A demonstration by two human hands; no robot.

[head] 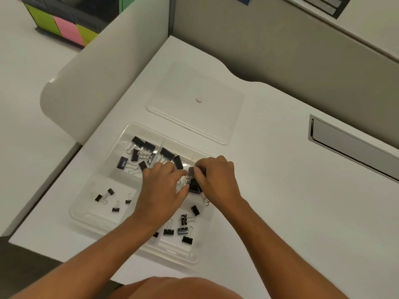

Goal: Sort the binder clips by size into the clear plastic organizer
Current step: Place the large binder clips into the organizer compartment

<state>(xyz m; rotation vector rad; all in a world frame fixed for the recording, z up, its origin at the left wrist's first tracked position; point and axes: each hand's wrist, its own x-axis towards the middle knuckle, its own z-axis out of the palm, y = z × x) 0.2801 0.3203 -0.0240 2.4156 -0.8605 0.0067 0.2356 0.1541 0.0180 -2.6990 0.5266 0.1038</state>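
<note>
While your left hand (164, 184) and right hand (216, 180) both pinch tangled large binder clips (194, 182) over the organizer (86, 214)'s far-right compartment, a slipped handle could snap and scatter them.

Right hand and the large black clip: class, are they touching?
Touching. The head view shows the right hand with its fingers wrapped over the large clip, no gap between them.
</note>
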